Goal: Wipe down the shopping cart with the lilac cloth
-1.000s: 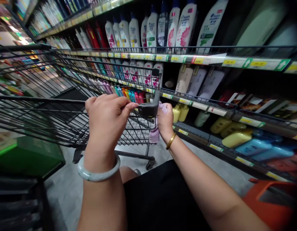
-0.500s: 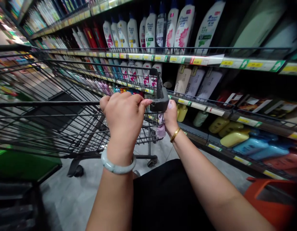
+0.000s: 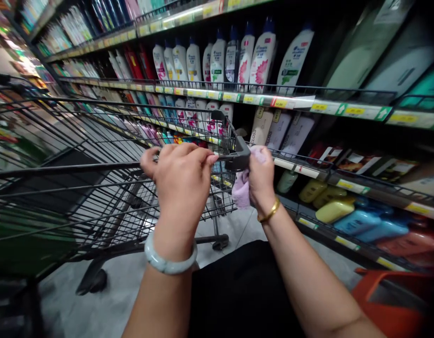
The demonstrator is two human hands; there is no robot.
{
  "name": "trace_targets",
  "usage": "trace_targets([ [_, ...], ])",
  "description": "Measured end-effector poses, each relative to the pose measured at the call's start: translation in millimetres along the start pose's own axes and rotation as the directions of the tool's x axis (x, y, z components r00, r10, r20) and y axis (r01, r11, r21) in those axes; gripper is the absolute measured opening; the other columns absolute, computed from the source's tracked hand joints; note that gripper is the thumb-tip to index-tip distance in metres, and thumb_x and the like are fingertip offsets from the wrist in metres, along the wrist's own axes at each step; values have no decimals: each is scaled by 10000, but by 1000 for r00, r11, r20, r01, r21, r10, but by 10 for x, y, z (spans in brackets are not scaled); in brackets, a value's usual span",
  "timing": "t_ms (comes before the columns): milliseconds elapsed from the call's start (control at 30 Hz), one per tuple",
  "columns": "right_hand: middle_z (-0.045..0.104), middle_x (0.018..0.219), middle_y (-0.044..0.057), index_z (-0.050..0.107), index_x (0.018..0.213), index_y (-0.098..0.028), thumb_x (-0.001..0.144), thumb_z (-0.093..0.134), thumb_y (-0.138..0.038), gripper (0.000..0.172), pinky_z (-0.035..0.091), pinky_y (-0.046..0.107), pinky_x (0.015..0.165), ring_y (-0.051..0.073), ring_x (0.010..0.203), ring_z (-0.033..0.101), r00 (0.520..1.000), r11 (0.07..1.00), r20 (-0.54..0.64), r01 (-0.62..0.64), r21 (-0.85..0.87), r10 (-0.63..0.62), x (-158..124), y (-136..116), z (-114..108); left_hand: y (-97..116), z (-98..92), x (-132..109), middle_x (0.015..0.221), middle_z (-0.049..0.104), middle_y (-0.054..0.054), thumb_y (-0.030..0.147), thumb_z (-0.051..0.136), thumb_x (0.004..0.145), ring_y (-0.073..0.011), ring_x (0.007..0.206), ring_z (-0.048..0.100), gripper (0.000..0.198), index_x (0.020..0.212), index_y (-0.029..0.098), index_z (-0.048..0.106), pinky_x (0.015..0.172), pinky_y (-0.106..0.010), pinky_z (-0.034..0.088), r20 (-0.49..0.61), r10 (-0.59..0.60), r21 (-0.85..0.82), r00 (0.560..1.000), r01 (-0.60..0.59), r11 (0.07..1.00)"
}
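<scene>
A dark wire shopping cart (image 3: 114,166) stands in front of me, its basket stretching off to the left. My left hand (image 3: 179,180), with a pale bangle on the wrist, is closed over the cart's top rail. Just right of it sits the rail's grey plastic corner piece (image 3: 239,157). My right hand (image 3: 262,178), wearing a gold bracelet, grips a lilac cloth (image 3: 241,190) beside that corner. Part of the cloth hangs below the fingers, and some shows over the thumb.
Shelves of shampoo bottles (image 3: 262,61) line the right and far side, with price labels along their edges. Lower down lie yellow and blue bottles (image 3: 357,220). An orange plastic object (image 3: 382,300) is at lower right. A cart wheel (image 3: 99,280) rests on the grey tiled floor.
My right hand has come away from the cart's corner, slightly right and down, and more of the lilac cloth shows. My left hand stays on the rail. The view has shifted a little.
</scene>
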State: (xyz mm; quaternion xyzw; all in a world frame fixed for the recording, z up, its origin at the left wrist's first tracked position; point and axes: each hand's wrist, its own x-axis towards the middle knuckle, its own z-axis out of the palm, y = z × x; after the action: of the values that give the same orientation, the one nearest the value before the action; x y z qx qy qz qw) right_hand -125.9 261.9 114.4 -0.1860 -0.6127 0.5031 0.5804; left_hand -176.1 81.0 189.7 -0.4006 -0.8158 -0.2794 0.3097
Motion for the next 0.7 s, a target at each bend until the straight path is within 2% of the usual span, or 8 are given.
trace_targets([
  [100, 616, 994, 16, 564, 1036, -232, 929, 528, -328, 149, 531, 326, 856, 161, 906, 628, 959, 959, -46, 275, -60, -278, -32, -241, -30, -44, -36, -5, 1043, 770, -28, 525, 602, 966, -335, 1159, 583, 279, 850, 335, 769, 1171, -630, 119, -36, -11, 23, 999, 11, 1000],
  [233, 633, 1041, 56, 637, 1030, -237, 921, 546, -298, 154, 486, 462, 1042, 240, 1068, 618, 850, 804, 81, 519, -290, -520, -237, -561, 36, -51, -3, 9, 953, 756, -48, 475, 542, 996, -310, 1027, 598, 316, 835, 298, 749, 1127, -596, 225, 26, 14, 33, 1000, -15, 999],
  [300, 653, 1052, 63, 665, 1020, -249, 895, 589, -298, 154, 458, 489, 1079, 262, 1086, 608, 815, 732, 204, 578, -361, -542, -365, -615, 90, -50, 11, 13, 939, 752, -51, 419, 503, 1013, -302, 1010, 602, 321, 841, 287, 740, 1111, -576, 251, 43, 22, 32, 999, -23, 999],
  [400, 673, 1051, 54, 690, 1010, -275, 864, 633, -319, 163, 430, 505, 1110, 272, 1084, 608, 762, 657, 354, 647, -386, -542, -438, -595, 102, -91, -43, 0, 997, 763, -43, 347, 481, 1021, -312, 1072, 607, 302, 890, 298, 749, 1173, -626, 151, 16, 16, 31, 1000, -16, 999],
  [467, 673, 1037, 47, 694, 1003, -284, 853, 639, -332, 166, 393, 538, 1149, 285, 1113, 599, 759, 642, 354, 651, -405, -546, -394, -560, 64, -152, -120, -15, 1041, 767, -44, 350, 504, 1014, -334, 1136, 590, 278, 902, 303, 754, 1190, -677, 48, -10, -12, 52, 1000, 13, 999],
  [533, 660, 1033, 50, 690, 1008, -281, 850, 628, -338, 179, 324, 600, 1198, 309, 1179, 572, 782, 652, 266, 619, -438, -563, -342, -531, 39, -227, -191, -24, 1032, 765, -39, 379, 543, 1000, -345, 1153, 576, 246, 901, 306, 757, 1185, -695, 21, -6, -33, 75, 999, 33, 997],
  [600, 648, 1034, 55, 682, 1019, -275, 854, 611, -323, 186, 278, 632, 1226, 312, 1202, 562, 787, 663, 203, 604, -442, -582, -349, -515, 73, -294, -224, -22, 978, 762, -30, 391, 558, 991, -330, 1100, 590, 234, 912, 310, 763, 1174, -670, 103, 9, -37, 83, 999, 36, 996],
  [700, 639, 1045, 47, 679, 1024, -288, 851, 622, -291, 182, 311, 577, 1232, 275, 1159, 586, 721, 615, 303, 691, -379, -623, -475, -497, 206, -358, -208, -7, 917, 766, -30, 380, 554, 985, -304, 983, 618, 246, 911, 305, 777, 1073, -587, 280, 19, -44, 82, 999, 43, 996],
])
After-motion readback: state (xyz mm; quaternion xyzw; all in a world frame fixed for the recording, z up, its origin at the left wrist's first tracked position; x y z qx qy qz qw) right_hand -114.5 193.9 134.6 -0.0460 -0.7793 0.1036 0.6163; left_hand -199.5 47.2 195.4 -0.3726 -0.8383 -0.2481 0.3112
